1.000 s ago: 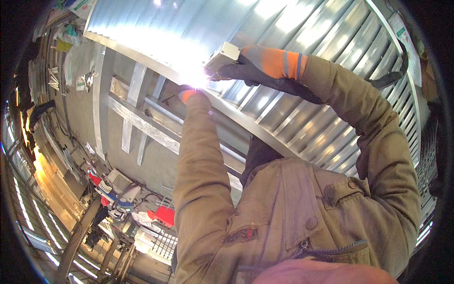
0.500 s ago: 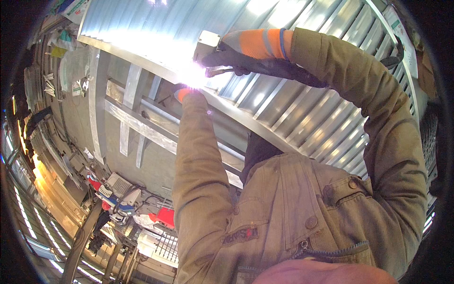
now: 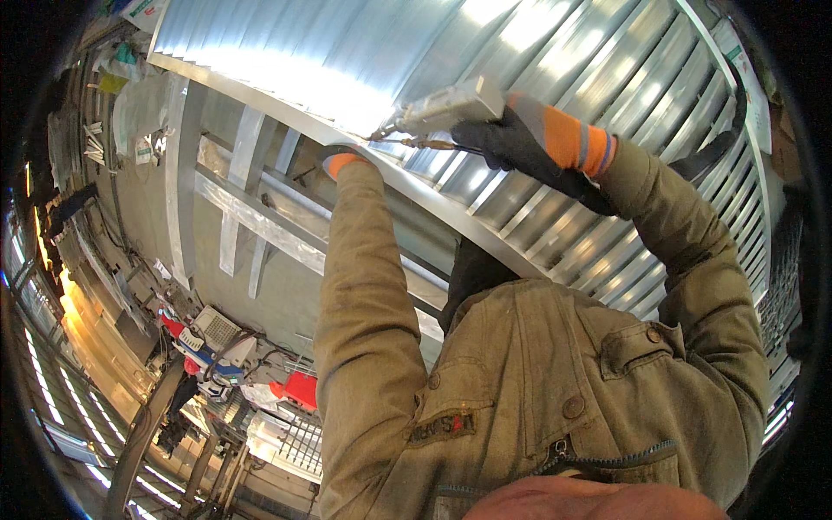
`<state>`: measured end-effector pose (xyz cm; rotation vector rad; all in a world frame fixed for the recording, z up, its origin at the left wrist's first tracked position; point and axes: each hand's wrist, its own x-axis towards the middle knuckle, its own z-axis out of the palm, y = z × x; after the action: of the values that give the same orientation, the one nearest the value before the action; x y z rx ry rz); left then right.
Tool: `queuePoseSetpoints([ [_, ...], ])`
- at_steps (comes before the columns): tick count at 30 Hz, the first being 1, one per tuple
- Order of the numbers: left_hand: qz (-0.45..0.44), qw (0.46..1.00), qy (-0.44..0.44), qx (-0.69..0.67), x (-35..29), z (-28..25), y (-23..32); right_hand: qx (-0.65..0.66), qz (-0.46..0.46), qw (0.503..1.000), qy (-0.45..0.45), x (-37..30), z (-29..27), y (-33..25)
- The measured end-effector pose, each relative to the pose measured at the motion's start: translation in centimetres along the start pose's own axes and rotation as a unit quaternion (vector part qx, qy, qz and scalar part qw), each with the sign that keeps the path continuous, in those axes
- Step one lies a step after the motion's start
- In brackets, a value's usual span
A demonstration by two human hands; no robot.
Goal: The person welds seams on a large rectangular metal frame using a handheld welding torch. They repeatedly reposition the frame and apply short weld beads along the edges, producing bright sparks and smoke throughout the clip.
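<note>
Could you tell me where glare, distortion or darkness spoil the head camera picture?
In the head view, glare washes out the corrugated metal sheet just left of the welding torch held in the right hand; fisheye bending curves the straight metal frame rail; the corners outside the round image are black.

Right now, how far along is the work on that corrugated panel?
Done: the corrugated panel sits against the metal frame edge. In hand: the right hand holds a grey tool with its tip at the seam, and the left hand braces beside it. Left: I cannot tell how much seam remains.
</note>
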<state>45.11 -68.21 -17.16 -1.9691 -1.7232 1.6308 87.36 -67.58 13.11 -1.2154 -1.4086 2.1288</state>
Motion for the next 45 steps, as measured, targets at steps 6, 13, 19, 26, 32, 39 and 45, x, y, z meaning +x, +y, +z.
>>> queuePoseSetpoints([
  [6,-0.027,0.988,-0.042,-0.144,0.6,-0.4,-0.2,-0.029,0.0,1.0,0.001,-1.0,1.1,2.4],
  [13,-0.011,0.996,-0.064,-0.063,-4.1,-5.5,-1.5,-0.05,-0.016,0.999,0.002,-0.1,1.0,3.1],
  [19,-0.004,0.993,-0.102,-0.064,-4.1,-6.4,-1.1,-0.066,0.024,0.997,-0.026,0.2,0.4,2.9],
  [26,-0.103,0.974,0.039,-0.2,-1.6,-1.9,1.0,-0.047,-0.033,0.998,0.025,0.1,2.0,2.2],
  [32,-0.16,0.939,0.041,-0.3,-2.6,-4.8,1.6,-0.213,-0.155,0.96,0.099,-2.8,2.9,2.0],
  [39,-0.265,0.73,0.08,-0.624,-3.3,-5.2,1.9,-0.381,-0.295,0.859,0.172,-8.0,6.4,3.0],
  [45,-0.314,0.446,0.114,-0.83,-3.2,-6.2,2.5,-0.402,-0.239,0.868,0.169,-10.1,10.2,3.1],
])
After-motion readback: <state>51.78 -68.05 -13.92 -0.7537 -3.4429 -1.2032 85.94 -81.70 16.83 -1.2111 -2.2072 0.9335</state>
